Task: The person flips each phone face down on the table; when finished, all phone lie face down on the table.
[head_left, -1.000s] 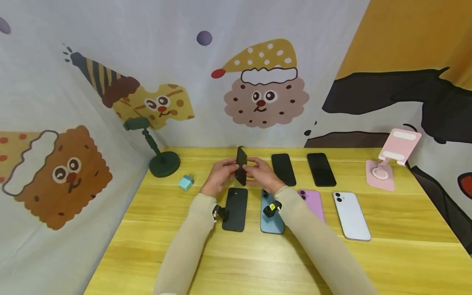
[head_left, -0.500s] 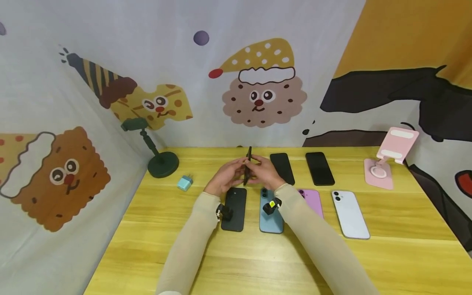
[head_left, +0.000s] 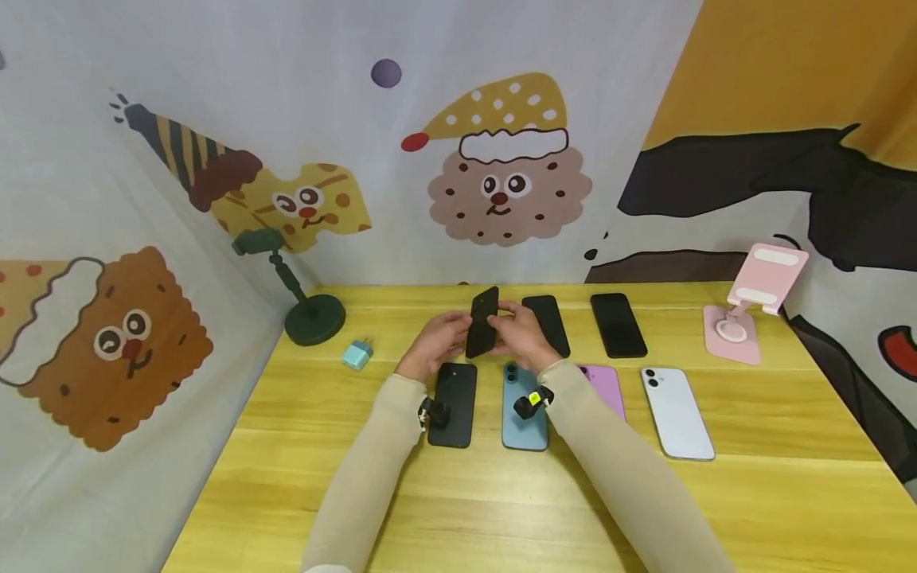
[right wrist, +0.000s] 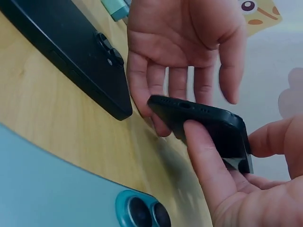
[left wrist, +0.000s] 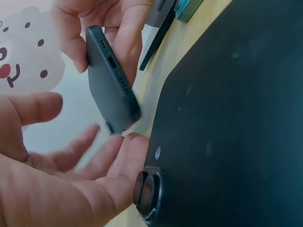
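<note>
Head view: above the table [head_left: 444,509], your right hand [head_left: 524,334] is pinching a tilted black smartphone [head_left: 478,328], with a blue smartphone [head_left: 524,426] lying at its five o'clock. Your left hand [head_left: 434,341], fingers loosely spread, is hovering at the black smartphone's eight o'clock, contact unclear.

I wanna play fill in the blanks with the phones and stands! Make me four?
1. The ____ hand grips the raised dark phone.
2. The right-side stand is ____.
3. The left-side stand is dark ____.
4. The phone lying farthest right is ____.

Missing words: right, pink, green, white.
</note>
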A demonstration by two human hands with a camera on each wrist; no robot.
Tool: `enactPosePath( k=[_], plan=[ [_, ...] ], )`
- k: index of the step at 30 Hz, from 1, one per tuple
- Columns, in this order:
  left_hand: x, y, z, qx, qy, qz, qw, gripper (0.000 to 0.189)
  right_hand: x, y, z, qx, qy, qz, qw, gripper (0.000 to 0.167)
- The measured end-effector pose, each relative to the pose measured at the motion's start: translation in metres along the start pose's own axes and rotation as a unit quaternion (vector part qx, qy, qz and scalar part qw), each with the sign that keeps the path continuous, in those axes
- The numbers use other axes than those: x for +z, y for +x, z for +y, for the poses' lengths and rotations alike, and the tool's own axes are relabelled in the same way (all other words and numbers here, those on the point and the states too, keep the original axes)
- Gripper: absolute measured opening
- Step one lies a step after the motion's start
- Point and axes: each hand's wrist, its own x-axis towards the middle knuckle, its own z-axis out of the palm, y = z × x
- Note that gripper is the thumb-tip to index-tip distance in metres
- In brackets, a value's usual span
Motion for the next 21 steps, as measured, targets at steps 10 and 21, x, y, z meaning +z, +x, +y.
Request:
enactPosePath(
  k=[10,21],
  plan=[
    [-0.002,0.003,-0.003,-0.001,0.034,-0.003,0.9994,0.064,-0.010,0.004,0.002,0.007,-0.034,-0.002,0.9994,0.058],
    [0.006,0.011,-0.002,-0.007,0.077,0.024,0.9968,0.058,-0.020,0.009,0.005,-0.034,-0.189,0.003,0.9813,0.057]
  ],
)
